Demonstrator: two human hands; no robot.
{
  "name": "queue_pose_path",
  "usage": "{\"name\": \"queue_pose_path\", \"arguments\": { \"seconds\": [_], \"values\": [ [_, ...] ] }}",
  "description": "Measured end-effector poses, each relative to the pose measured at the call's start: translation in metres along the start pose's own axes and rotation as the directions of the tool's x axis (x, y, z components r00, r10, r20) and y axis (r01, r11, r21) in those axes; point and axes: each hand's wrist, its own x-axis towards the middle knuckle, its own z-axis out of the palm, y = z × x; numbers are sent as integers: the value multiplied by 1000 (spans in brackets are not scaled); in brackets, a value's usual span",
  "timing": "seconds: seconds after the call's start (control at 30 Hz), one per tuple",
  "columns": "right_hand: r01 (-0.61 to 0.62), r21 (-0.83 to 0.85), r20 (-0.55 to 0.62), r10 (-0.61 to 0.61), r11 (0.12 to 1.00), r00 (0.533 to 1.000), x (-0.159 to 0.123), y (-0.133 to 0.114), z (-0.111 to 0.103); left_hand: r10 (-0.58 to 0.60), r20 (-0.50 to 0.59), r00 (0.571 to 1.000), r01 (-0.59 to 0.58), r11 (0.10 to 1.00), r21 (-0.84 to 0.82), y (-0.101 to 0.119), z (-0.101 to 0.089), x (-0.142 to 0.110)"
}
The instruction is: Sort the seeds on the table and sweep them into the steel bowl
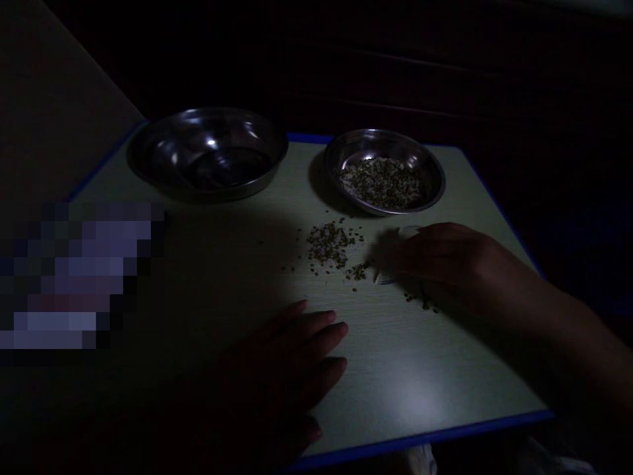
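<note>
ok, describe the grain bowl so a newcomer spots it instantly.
Find the pale, blue-edged table. Near its far edge, beyond the right hand, stands a metal bowl. It is smaller than the metal basin to its left and holds mixed dark and whitish grains.

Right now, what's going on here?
A person's right hand grips a small pale object, too dark to identify, beside a pile of brownish seeds and white grains. The left hand is spread over the pale, blue-edged tabletop. Beyond stand a round steel bowl of similar mix and a larger steel bowl.
</note>
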Motion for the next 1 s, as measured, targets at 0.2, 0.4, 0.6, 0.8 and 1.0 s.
{"name": "queue_pose_path", "arguments": {
  "seconds": [0.2, 0.4, 0.6, 0.8, 1.0],
  "values": [
    [26, 26, 36, -27, 999, 999, 3, 8, 5, -14, -26, 1000, 13, 1000, -9, 1, 1, 1],
    [-34, 113, 52, 28, 993, 998, -10, 24, 3, 1, 25, 1000, 0, 1000, -11, 0, -6, 3],
    [-74, 104, 13, 73, 992, 997, -11, 24, 6, -55, -15, 998, 54, 996, -69, -1, -11, 1],
    [-81, 70, -27, 83, 994, 996, -11, 21, 7, -342, -272, 900, 356, 935, 2, -21, -32, 1],
    [-125, -40, -103, 120, 991, 987, -8, 17, 8, -884, -370, 285, 776, 439, -452, -54, -74, 13]
  ]
}}
